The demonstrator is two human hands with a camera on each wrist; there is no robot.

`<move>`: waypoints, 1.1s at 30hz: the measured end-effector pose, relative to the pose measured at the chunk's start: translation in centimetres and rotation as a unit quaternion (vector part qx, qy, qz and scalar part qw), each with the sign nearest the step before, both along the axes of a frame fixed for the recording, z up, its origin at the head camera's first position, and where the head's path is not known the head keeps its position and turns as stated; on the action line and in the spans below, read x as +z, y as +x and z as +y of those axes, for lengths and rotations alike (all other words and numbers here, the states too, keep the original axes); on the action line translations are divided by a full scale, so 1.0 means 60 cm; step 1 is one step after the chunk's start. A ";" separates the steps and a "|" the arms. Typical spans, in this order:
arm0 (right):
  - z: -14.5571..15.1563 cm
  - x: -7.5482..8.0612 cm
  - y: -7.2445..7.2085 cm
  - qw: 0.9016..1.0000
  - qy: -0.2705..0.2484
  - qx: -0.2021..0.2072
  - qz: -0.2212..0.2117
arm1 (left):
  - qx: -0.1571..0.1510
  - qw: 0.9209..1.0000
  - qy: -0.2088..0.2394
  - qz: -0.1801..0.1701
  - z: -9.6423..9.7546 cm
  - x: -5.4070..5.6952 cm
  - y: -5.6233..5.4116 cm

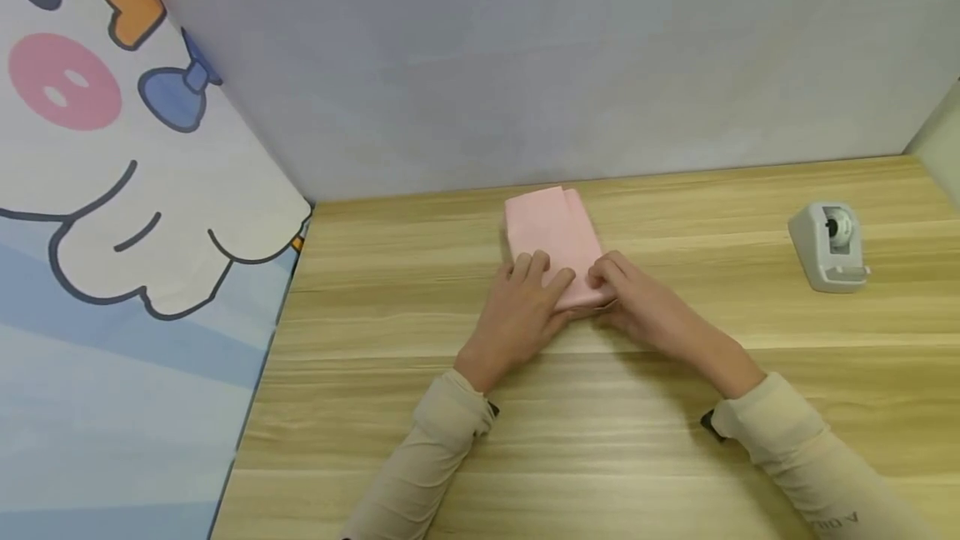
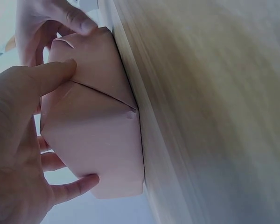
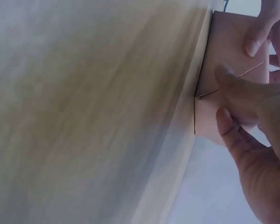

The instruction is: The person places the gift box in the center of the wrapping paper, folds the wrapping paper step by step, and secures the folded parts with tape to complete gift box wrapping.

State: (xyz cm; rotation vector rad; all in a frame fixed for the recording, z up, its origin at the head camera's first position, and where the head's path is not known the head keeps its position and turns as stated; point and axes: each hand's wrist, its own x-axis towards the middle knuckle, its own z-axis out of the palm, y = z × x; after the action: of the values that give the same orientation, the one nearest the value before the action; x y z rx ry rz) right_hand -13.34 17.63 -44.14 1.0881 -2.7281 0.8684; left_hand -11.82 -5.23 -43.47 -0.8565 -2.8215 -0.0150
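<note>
A box-shaped package wrapped in pink paper [image 1: 551,227] lies on the wooden tabletop, with its near end toward me. My left hand [image 1: 517,311] grips it from the left, fingers bent over the top and thumb on the near end. At the near right corner, my right hand [image 1: 652,307] pinches the package, its fingers curled over the edge. In the left wrist view, folded paper flaps [image 2: 95,121] meet along a slanting seam on the end face. The thumb of the right hand [image 3: 266,135] lies over that end face in the right wrist view.
A white tape dispenser [image 1: 821,252] with a roll in it stands at the right of the wooden table [image 1: 360,373]. Behind the table rises a pale grey wall [image 1: 525,65]. A cartoon-printed panel [image 1: 135,373] borders the left side.
</note>
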 end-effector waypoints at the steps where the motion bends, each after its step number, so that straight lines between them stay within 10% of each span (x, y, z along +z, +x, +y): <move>1: 0.002 -0.001 -0.002 1.000 -0.004 0.001 -0.001 | 0.001 1.000 0.001 -0.001 0.000 0.000 0.000; 19: 0.029 0.006 -0.016 0.991 -0.106 0.061 -0.050 | -0.006 1.000 0.011 -0.001 -0.005 -0.002 -0.001; 33: 0.023 0.008 -0.007 0.990 -0.129 0.027 -0.040 | -0.017 0.999 0.047 -0.008 -0.010 -0.004 -0.005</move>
State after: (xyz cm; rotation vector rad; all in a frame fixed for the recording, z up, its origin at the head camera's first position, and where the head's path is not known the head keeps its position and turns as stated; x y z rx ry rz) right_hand -13.78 18.99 -43.64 1.0993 -2.5610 1.2579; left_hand -12.09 -5.85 -43.71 -0.8858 -2.7965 -0.1583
